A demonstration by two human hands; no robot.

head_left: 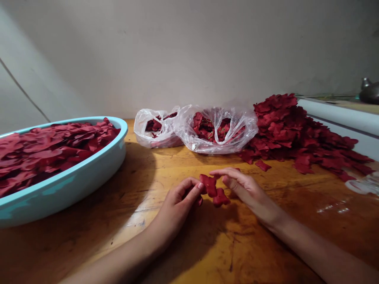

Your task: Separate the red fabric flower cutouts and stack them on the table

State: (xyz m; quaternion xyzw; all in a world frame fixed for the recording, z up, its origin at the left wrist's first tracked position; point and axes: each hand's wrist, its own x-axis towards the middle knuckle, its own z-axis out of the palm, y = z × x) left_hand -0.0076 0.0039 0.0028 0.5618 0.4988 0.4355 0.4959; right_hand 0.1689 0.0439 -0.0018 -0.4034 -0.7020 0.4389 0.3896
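Note:
Between the thumb and fingers of my left hand (179, 201) is a red, four-lobed artificial flower petal piece (208, 185), pinched at its left edge. A second red petal piece (221, 198) hangs just below and to the right, and another bit of red shows under my left fingers. My right hand (244, 189) is close on the right side, its index finger stretched towards the upper piece's edge. Its thumb is apart from that finger, and I see nothing gripped there. Whether the fingertip touches the petal I cannot tell.
A light blue basin (120, 152) full of red petals stands at the left. Two clear plastic bags (158, 130) with red pieces sit by the wall. At the right rises a heap of red petals (284, 130) on the wooden table (174, 161), near a clear plastic item (364, 183).

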